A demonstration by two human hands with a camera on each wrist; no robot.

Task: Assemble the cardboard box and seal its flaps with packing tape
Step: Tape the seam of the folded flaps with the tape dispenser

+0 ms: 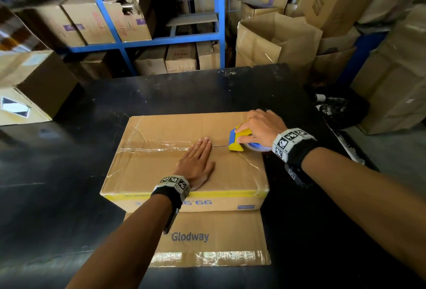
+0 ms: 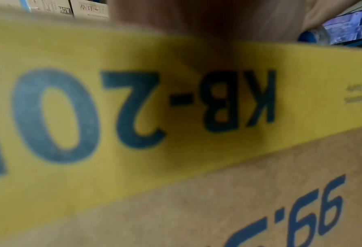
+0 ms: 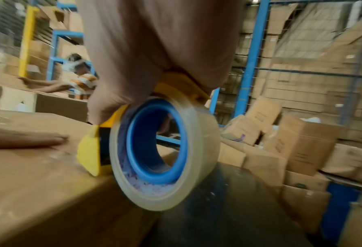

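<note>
A flat brown cardboard box [image 1: 161, 166] with a yellow band along its near edge lies on the black table [image 1: 69, 150]. Clear tape [image 1: 156, 149] runs along the centre seam from the left. My left hand [image 1: 196, 162] lies flat, fingers straight, pressing on the seam near the middle. My right hand [image 1: 260, 128] grips a yellow and blue tape dispenser [image 1: 237, 141] at the box's right end, its yellow nose [image 3: 89, 153] down on the cardboard [image 3: 28, 175] and the clear roll [image 3: 165, 153] hanging past the edge. The left wrist view shows only the box's yellow band [image 2: 197, 150].
A flattened "Glodway" carton [image 1: 202, 238] lies under the box toward me. Blue shelving [image 1: 161, 35] packed with cartons stands behind the table. Open and stacked boxes [image 1: 288, 42] crowd the right side, and one large carton [image 1: 30, 86] sits at the left. A person [image 3: 78, 78] works in the distance.
</note>
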